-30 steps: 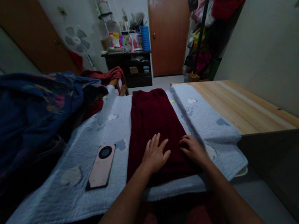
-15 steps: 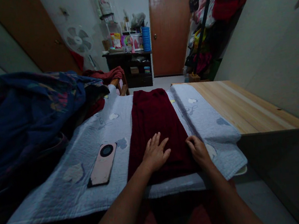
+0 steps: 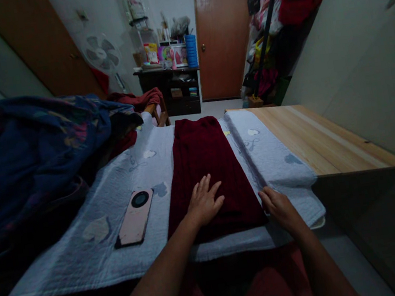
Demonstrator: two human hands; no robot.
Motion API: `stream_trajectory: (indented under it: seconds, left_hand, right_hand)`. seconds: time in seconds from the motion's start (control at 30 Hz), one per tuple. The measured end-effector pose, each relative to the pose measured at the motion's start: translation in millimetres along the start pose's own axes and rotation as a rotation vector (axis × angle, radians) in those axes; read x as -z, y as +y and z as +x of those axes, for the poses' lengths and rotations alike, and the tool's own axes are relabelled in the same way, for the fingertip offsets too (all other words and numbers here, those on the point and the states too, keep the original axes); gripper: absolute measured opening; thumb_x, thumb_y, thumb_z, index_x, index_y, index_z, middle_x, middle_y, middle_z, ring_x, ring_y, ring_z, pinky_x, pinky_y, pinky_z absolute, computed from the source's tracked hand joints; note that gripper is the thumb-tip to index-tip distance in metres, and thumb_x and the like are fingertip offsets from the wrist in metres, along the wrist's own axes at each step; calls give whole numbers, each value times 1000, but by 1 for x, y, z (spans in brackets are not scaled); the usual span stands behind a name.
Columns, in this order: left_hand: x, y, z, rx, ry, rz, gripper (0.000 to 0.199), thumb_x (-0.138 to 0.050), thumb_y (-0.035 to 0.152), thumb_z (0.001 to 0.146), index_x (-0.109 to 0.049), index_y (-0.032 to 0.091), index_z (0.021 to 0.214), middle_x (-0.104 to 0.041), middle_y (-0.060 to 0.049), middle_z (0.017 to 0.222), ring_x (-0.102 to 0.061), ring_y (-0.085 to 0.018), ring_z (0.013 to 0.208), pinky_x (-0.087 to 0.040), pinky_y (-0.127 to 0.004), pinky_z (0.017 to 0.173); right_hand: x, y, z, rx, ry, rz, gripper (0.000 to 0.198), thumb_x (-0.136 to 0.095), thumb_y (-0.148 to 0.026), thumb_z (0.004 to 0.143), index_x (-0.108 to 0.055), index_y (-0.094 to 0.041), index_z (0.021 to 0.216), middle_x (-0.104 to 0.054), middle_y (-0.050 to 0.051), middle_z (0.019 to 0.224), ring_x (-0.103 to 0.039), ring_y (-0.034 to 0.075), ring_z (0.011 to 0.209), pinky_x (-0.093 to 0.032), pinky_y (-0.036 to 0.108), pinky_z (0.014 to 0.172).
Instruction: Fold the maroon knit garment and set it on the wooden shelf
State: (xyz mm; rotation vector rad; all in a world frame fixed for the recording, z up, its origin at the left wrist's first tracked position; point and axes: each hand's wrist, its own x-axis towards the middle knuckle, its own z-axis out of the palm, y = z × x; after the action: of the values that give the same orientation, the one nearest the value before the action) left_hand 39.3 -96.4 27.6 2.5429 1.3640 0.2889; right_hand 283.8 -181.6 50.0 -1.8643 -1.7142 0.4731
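1. Here, my right hand (image 3: 275, 205) curls at the near right edge of the maroon cloth (image 3: 201, 150); whether it pinches fabric, I cannot tell.
2. My left hand (image 3: 205, 202) rests flat and spread on the cloth; light, even pressure should anchor it while the edge is drawn straight.
3. The cloth stretches away from me over the pale quilted cover (image 3: 275, 148), apart from the phone (image 3: 135, 221).
4. Beyond stands a dark cabinet (image 3: 172, 107).
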Motion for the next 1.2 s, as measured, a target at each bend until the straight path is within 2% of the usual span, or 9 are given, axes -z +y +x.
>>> stream_trajectory:
  seconds: [0.1, 0.17, 0.27, 0.43, 0.53, 0.67, 0.8, 1.0, 1.2]
  left_hand:
    - [1, 0, 0, 3, -3, -1, 54, -39, 49, 94, -35, 29, 144, -15, -6, 159, -12, -25, 146, -15, -47, 116]
    - [1, 0, 0, 4, -5, -3, 55, -39, 50, 93, -36, 29, 144, -15, -7, 159, -12, -25, 146, -15, -47, 116]
    - [1, 0, -1, 2, 3, -6, 54, -39, 49, 93, -36, 29, 143, -16, -7, 159, -12, -25, 146, -14, -46, 117]
    - [3, 2, -1, -1, 8, -2, 54, -40, 48, 93, -37, 29, 143, -16, -8, 159, -13, -25, 145, -15, -46, 116]
    - [3, 1, -1, 3, -4, 4, 55, -41, 46, 93, -35, 27, 144, -16, -8, 159, -13, -25, 145, -15, -46, 116]
    - [0, -2, 0, 6, -16, 2, 58, -36, 35, 94, -25, 18, 148, -17, -9, 159, -11, -22, 146, -14, -43, 117]
    - [-1, -3, 0, 8, -14, -2, 63, -35, 28, 91, -19, 11, 149, -16, -11, 158, -9, -21, 146, -14, -42, 118]
    - [-2, -2, -1, 14, 18, -8, 60, -37, 29, 91, -25, 11, 147, -20, -11, 157, -13, -21, 145, -15, -42, 117]
    - [-2, -1, -4, 0, 83, -20, 57, -38, 32, 92, -30, 15, 146, -26, -10, 156, -18, -22, 144, -18, -43, 117]
  right_hand:
    - [4, 7, -7, -21, -63, -124, 29, -39, -38, 90, -55, -22, 72, -60, 3, 64, -56, 17, 60, -38, 27, 58]
    - [4, 8, -11, -47, -49, -189, 20, -45, -30, 85, -60, -19, 95, -64, 4, 71, -59, 19, 64, -41, 28, 61]
    - [-2, -1, -8, 49, 25, -214, 49, -48, -18, 77, -50, -14, 126, -66, 11, 99, -62, 23, 88, -47, 34, 79]
    - [-37, -36, 17, 245, 142, -132, 42, -42, -25, 90, -52, -14, 129, -50, 17, 135, -46, 27, 126, -38, 45, 105]
    - [-63, -52, 29, 321, 82, -83, 47, -37, -28, 95, -42, -15, 140, -40, 14, 146, -34, 24, 137, -34, 46, 110]
    - [-84, -55, 29, 326, -36, -143, 49, -33, -30, 97, -39, -13, 143, -37, 15, 149, -31, 24, 139, -32, 47, 111]
    - [-86, -48, 23, 337, -43, -243, 49, -35, -30, 97, -41, -11, 142, -36, 15, 149, -30, 25, 140, -32, 46, 110]
    - [-78, -36, 12, 338, 2, -337, 47, -37, -30, 97, -43, -15, 141, -40, 13, 147, -34, 25, 138, -33, 46, 110]
    - [-66, -20, 4, 348, -6, -285, 45, -44, -27, 94, -47, -14, 137, -47, 13, 143, -38, 26, 136, -35, 45, 109]
